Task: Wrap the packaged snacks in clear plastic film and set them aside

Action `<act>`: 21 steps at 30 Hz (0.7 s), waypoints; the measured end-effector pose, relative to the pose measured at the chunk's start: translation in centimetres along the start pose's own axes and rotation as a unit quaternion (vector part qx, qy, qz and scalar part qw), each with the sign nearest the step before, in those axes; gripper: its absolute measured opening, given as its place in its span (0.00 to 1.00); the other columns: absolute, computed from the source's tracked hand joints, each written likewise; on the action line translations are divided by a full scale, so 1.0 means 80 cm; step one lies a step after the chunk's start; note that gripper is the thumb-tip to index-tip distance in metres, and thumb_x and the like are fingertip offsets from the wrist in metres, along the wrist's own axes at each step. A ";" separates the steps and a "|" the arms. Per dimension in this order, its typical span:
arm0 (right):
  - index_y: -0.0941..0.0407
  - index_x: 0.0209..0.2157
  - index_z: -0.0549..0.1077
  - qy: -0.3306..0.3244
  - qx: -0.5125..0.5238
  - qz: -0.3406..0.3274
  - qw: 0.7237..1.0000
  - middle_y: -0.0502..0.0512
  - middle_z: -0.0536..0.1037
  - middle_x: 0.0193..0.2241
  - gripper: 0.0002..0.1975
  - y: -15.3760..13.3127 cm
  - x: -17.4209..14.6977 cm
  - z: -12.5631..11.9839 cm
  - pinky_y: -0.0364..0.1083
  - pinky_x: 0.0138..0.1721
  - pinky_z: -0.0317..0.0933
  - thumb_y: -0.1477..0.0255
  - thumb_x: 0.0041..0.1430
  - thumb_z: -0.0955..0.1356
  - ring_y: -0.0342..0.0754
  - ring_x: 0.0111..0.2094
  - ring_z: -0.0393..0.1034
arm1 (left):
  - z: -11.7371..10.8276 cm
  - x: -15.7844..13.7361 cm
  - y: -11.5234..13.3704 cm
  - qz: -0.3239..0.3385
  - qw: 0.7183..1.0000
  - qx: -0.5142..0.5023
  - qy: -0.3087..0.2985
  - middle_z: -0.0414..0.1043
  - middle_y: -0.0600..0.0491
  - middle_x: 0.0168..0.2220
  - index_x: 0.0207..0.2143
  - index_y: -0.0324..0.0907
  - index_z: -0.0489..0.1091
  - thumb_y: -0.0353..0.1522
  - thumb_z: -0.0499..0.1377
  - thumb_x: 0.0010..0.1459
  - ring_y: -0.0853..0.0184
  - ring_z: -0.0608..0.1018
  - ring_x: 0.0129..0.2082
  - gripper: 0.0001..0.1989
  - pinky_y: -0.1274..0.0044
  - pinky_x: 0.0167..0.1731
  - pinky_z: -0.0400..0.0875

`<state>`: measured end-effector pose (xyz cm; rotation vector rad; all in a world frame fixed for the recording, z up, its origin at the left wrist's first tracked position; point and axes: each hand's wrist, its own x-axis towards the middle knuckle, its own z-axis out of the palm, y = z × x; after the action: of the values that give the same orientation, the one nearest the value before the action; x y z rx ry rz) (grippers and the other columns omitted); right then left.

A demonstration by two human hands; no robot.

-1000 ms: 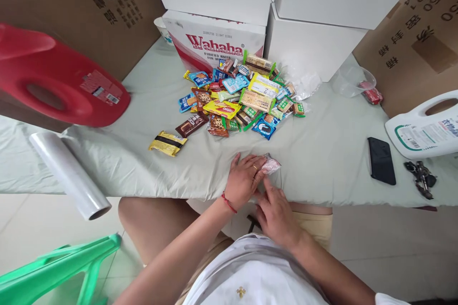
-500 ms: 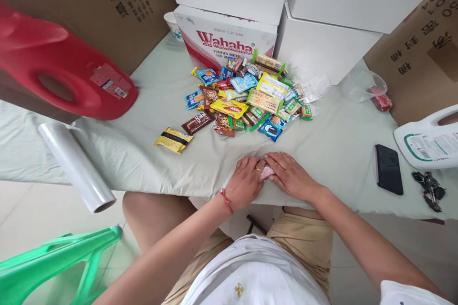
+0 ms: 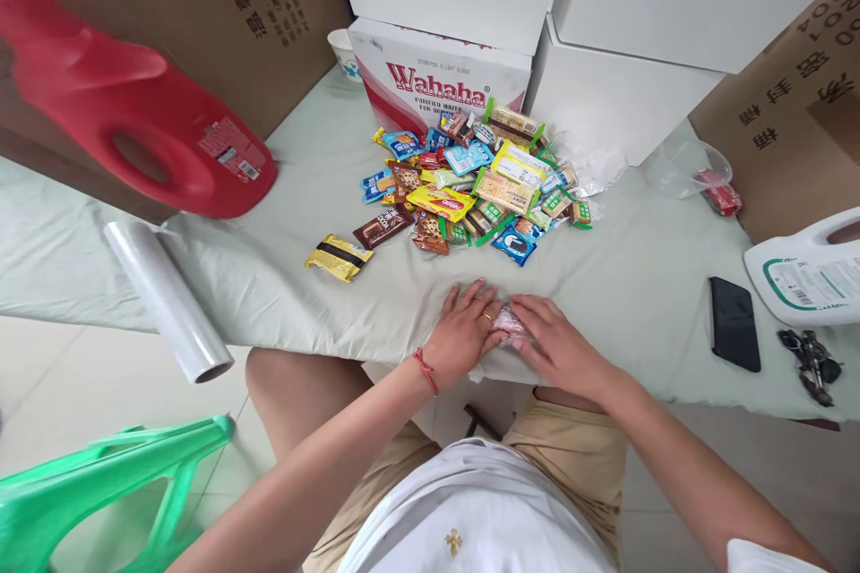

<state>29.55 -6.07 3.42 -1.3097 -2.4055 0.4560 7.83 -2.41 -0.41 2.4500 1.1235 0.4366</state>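
Note:
Between my hands, near the table's front edge, lies a small pinkish packet [image 3: 509,322] in clear plastic wrap. My left hand [image 3: 465,329] rests palm down on its left side, thumb against the plastic and fingers stretched forward. From the right, my right hand [image 3: 561,340] bends its fingers over the packet, so the two hands grip it together. Much of it is hidden under the fingers. Beyond them is a heap of wrapped snacks [image 3: 440,201], with a yellow packet [image 3: 339,258] and a brown one [image 3: 383,227] at its near left.
A roll of clear film [image 3: 167,304] and a red jug [image 3: 167,130] stand to the left. On the right are a phone [image 3: 735,324], keys [image 3: 811,363], a white jug [image 3: 806,273] and a clear tub [image 3: 689,168]. Boxes [image 3: 440,76] line the back; a green stool [image 3: 114,483] is below.
The view has shifted slightly. My left hand's fingers have spread and straightened, and a gap between the hands now shows more of the wrapped packet.

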 end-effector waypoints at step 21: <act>0.62 0.63 0.67 -0.089 -0.200 -0.037 0.975 0.70 0.72 0.57 0.25 -0.010 0.038 0.023 0.57 0.50 0.63 0.69 0.67 0.67 0.63 0.55 0.64 | -0.007 0.006 -0.017 0.034 0.998 -0.031 -0.052 0.57 0.34 0.70 0.71 0.37 0.49 0.30 0.59 0.59 0.50 0.56 0.72 0.39 0.48 0.70 0.35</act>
<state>26.59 -4.11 2.64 -1.3799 -2.7911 0.0669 7.07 -1.10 -0.55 2.4320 0.9727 0.3541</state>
